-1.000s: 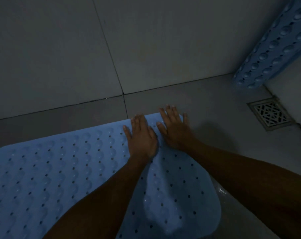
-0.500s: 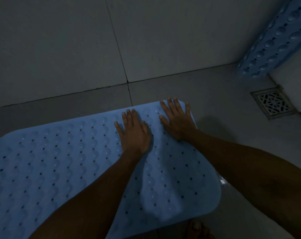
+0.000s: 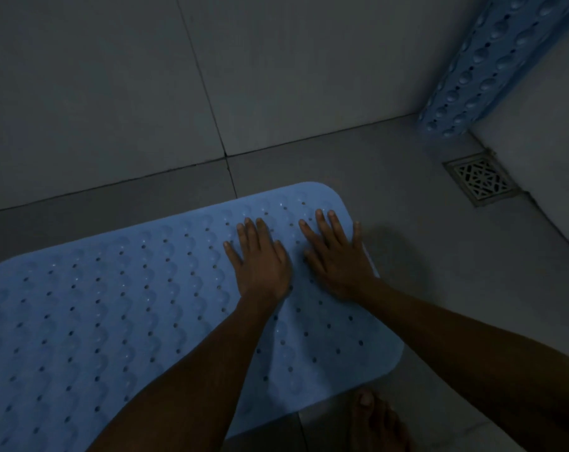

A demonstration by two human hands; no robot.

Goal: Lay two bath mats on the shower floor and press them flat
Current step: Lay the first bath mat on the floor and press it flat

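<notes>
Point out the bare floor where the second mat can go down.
Bare floor runs from the flat mat past its right edge to the floor drain, where the second mat leans in the corner. A narrow strip lies between mat and back wall. Crowded: left hand, right hand, and a bare foot.

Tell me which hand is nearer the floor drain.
Right. The right hand presses the laid mat at its end toward the drain; the left hand lies flat beside it, farther from the drain.
</notes>
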